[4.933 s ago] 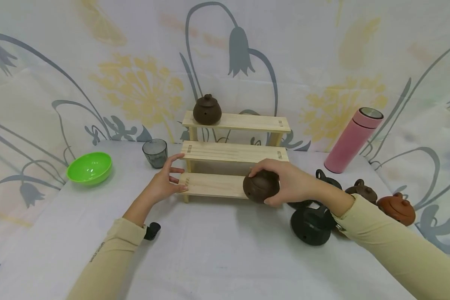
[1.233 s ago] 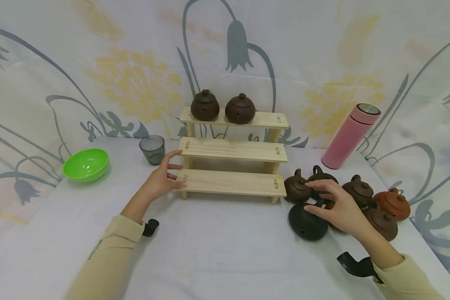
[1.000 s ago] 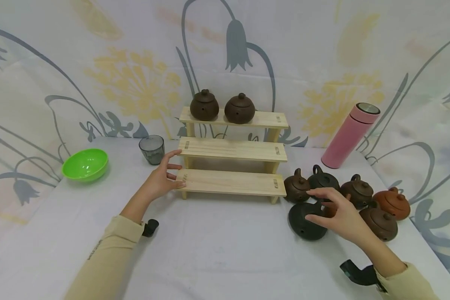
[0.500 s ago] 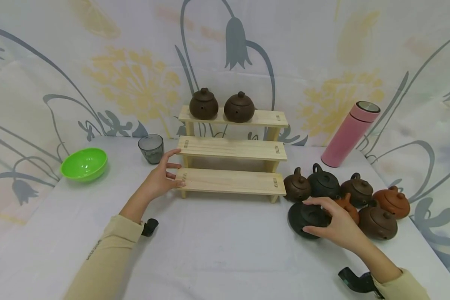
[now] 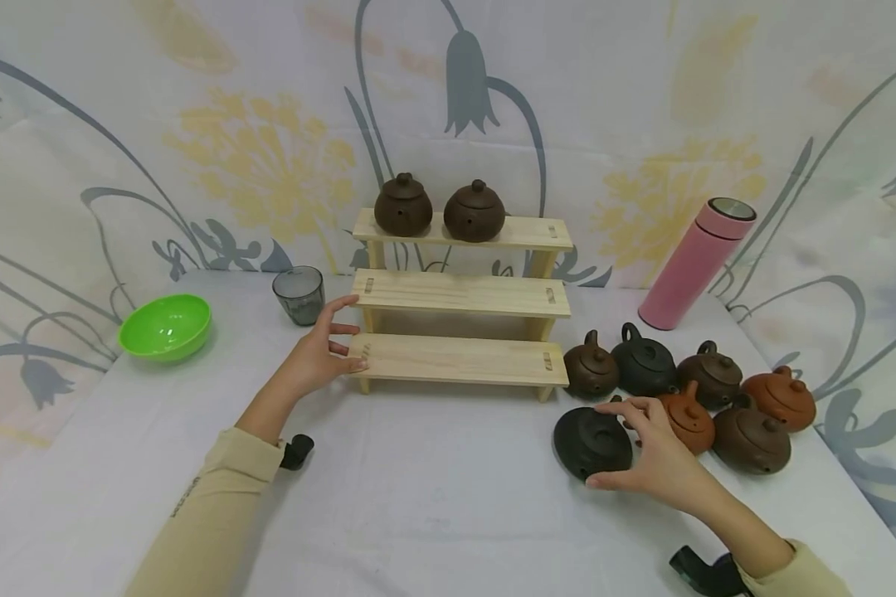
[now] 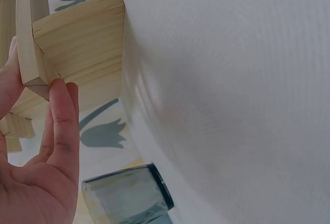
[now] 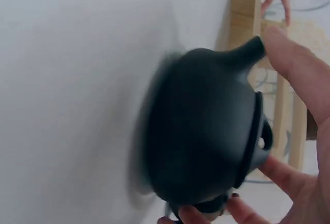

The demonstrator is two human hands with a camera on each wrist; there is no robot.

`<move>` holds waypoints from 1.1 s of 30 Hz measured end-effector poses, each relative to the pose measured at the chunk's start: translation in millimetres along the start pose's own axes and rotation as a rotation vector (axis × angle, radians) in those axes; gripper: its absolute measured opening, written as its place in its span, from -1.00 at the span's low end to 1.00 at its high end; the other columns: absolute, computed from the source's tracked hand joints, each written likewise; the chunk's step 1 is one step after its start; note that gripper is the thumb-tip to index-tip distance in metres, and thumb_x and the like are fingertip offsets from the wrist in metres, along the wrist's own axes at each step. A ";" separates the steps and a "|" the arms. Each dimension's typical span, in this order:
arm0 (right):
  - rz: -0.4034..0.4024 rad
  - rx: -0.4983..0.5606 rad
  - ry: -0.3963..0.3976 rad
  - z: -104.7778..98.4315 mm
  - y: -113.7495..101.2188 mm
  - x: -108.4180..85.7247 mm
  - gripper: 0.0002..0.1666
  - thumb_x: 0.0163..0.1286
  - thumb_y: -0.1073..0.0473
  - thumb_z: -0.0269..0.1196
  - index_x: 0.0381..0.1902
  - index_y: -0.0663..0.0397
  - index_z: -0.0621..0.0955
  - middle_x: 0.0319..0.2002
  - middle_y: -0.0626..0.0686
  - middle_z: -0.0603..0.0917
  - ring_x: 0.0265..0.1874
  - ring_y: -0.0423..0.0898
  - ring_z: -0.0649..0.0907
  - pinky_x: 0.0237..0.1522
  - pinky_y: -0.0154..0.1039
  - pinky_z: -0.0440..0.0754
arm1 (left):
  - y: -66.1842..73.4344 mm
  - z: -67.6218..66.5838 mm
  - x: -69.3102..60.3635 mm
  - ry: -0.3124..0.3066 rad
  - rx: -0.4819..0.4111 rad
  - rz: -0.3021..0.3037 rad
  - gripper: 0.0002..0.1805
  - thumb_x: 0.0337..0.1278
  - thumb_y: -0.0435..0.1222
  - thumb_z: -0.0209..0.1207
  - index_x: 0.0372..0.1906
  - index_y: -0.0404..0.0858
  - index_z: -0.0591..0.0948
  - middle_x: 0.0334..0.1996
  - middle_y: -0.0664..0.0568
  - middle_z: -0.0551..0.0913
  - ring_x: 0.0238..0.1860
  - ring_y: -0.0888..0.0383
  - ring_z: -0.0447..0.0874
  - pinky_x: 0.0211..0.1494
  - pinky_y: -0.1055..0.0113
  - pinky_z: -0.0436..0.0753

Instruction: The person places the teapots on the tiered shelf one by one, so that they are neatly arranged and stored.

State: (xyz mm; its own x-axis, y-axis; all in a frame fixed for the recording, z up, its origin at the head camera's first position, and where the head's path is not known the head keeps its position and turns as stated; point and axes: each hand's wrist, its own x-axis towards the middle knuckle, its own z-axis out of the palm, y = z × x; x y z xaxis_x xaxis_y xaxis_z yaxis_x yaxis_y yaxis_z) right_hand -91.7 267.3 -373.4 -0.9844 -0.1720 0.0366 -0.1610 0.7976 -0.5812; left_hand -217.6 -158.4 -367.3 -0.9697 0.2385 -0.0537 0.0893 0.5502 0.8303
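Right hand (image 5: 660,464) half-curled, gripping black teapot (image 5: 586,444) between thumb, set against spout (image 7: 240,56), and fingers on the pot's far side; whether it clears the cloth, cannot tell. Left hand (image 5: 317,356) pinches its end of wooden shelf (image 5: 455,361). Risks, my judgement: tilting could shed the lid (image 7: 251,146); swinging back could knock small orange teapot (image 5: 687,421), just beyond right knuckles.

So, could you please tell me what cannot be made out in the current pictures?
- Head view: part of the held black teapot, hidden by the right hand.
- Right wrist view: whether that teapot touches the tablecloth; its base edge is blurred.
- Left wrist view: the rest of the glass, cut off by the lower edge.
- Head view: the print on the left sleeve, too small to read.
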 end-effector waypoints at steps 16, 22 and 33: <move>-0.043 0.163 -0.026 12.6 7.3 4.6 0.04 -0.25 -0.02 0.58 0.21 0.08 0.38 0.17 0.24 0.34 0.15 0.21 0.31 0.04 0.33 0.25 | -1.3 0.5 1.1 0.004 -0.004 0.005 0.03 -0.02 -0.40 0.34 0.42 0.12 -0.05 0.19 -0.23 0.39 -0.03 -0.18 0.48 -0.16 0.06 0.50; -0.002 0.237 -0.033 11.1 7.7 4.2 -0.03 -0.24 0.02 0.59 0.19 0.00 0.44 0.18 0.15 0.36 0.16 0.13 0.29 0.07 0.30 0.21 | -1.6 0.1 -1.3 0.003 -0.009 -0.001 0.03 -0.03 -0.40 0.34 0.42 0.13 -0.05 0.18 -0.24 0.39 -0.02 -0.18 0.48 -0.14 0.05 0.49; -0.010 0.242 0.005 -16.4 -12.2 5.4 -0.06 -0.17 0.07 0.57 0.21 -0.04 0.40 0.22 0.11 0.29 0.17 0.12 0.27 0.06 0.19 0.30 | -0.3 -0.4 -0.3 -0.006 -0.018 0.005 0.04 -0.03 -0.39 0.34 0.43 0.11 -0.06 0.19 -0.26 0.37 -0.01 -0.19 0.48 -0.15 0.06 0.49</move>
State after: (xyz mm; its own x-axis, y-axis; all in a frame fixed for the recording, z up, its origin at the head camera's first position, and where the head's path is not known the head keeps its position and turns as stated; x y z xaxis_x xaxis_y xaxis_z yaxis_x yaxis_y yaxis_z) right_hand -96.2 266.1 -352.8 -0.9833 -0.1758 0.0470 -0.1497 0.6344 -0.7584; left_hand -217.3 -158.9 -367.3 -0.9678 0.2460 -0.0533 0.0896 0.5346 0.8403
